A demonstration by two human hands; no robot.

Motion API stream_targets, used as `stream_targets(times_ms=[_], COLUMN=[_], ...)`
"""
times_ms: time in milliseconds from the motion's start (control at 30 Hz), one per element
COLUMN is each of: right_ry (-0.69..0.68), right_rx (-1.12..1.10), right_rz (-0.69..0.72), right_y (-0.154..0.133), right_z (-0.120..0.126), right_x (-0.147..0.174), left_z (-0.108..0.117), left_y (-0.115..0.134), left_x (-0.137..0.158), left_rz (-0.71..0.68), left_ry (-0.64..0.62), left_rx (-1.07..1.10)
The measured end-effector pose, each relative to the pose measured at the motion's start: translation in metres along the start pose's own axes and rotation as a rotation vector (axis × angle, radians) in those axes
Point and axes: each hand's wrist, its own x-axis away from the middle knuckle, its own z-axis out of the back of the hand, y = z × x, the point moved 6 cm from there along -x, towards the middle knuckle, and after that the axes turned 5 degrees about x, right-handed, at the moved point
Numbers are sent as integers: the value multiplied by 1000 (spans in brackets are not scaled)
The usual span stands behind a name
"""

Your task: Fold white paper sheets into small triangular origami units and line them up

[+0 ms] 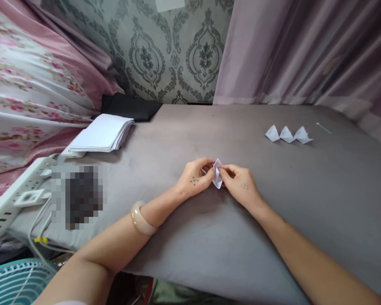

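Between my two hands, above the middle of the grey-covered table [190,237], is a small piece of folded white paper [217,174], pointed at top and bottom. My left hand [197,176] pinches its left side with thumb and fingers. On the other side, my right hand [238,182] grips it, the thumb pressed on the near face. Some fingertips of both hands are hidden behind the paper. Farther off to the right, three folded white paper shapes [287,134] with raised points stand in a row.
A stack of white paper [103,132] lies at the back left, by a black flat item [130,106]. A white power strip [22,190] with cables runs along the left edge, near a blurred-out dark object [84,197]. A thin green stick [324,128] lies far right. Below left is a turquoise fan [19,281].
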Motion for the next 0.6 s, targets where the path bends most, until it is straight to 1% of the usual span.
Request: stream_targets(times_ms=[133, 267, 333, 500, 600], right_ry=[17, -18, -8, 32, 19], right_rx=[44, 80, 79, 46, 73], right_rz=[-14, 24, 30, 72, 123], right_y=[-6, -15, -15, -16, -21], right_z=[2, 1, 1, 1, 1], right_x=[2, 4, 4, 3, 5], left_z=[-3, -1, -1, 0, 0], left_y=[0, -8, -9, -1, 2], left_x=[1, -2, -3, -1, -1], left_rz=[-3, 37, 32, -37, -100], left_ry=[-38, -27, -34, -18, -59], left_rx=[10, 27, 5, -31, -37])
